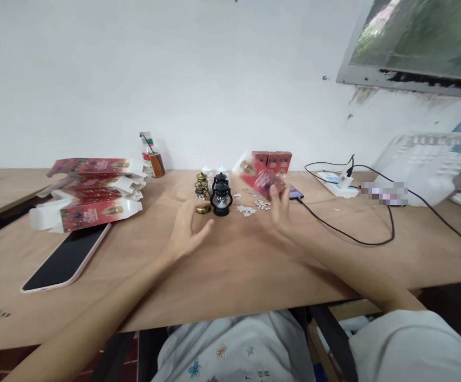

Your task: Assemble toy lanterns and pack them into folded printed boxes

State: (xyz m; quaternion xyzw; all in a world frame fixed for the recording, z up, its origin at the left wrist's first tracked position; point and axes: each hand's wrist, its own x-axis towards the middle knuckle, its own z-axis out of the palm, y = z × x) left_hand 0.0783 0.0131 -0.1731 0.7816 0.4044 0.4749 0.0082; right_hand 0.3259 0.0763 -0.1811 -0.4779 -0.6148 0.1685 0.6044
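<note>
My right hand (281,208) is closed around the lower end of a red printed carton (263,180), tilted above the table; its far end is white and smeared by motion. My left hand (188,228) has its thumb spread away from the fingers, which reach to a small gold lantern (202,192). Whether they touch it I cannot tell. Right beside that stands a black mini lantern (221,200) with a clear body. More gold, black and white lanterns stand behind these two. Small white pieces (246,210) and round button-like discs (262,205) lie right of the lanterns.
Unfolded red cartons (95,215) are piled at left, overlapping a phone (69,257). Closed red boxes (280,162) stand by the wall, near a bottle (153,159). At right are a power strip (338,185), a black cable (358,242) and a white stack (421,170).
</note>
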